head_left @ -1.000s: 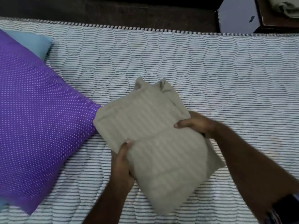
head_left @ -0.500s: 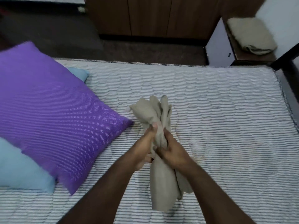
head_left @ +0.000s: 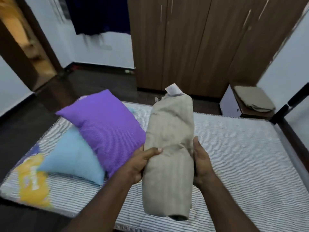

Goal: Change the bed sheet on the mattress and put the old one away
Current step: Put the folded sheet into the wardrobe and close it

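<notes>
A folded beige bed sheet (head_left: pixel 170 141) stands upright as a thick bundle above the bare striped mattress (head_left: pixel 242 156), a white label at its top end. My left hand (head_left: pixel 138 163) grips its left side with the thumb across the front. My right hand (head_left: pixel 200 159) holds its right side, fingers wrapped behind the cloth. A second folded beige sheet (head_left: pixel 252 99) lies on a low stand beyond the bed's far right corner.
A purple pillow (head_left: pixel 107 129) leans on a light blue pillow (head_left: pixel 71 156) at the mattress's left end, near a yellow mattress label (head_left: pixel 33 180). A wooden wardrobe (head_left: pixel 192 44) stands behind the bed. A dark bed frame (head_left: pixel 291 131) runs along the right side.
The sheet, flat on the mattress a second ago, was gathered and lifted upright between both hands. My head has tilted up, bringing the wardrobe and doorway into view.
</notes>
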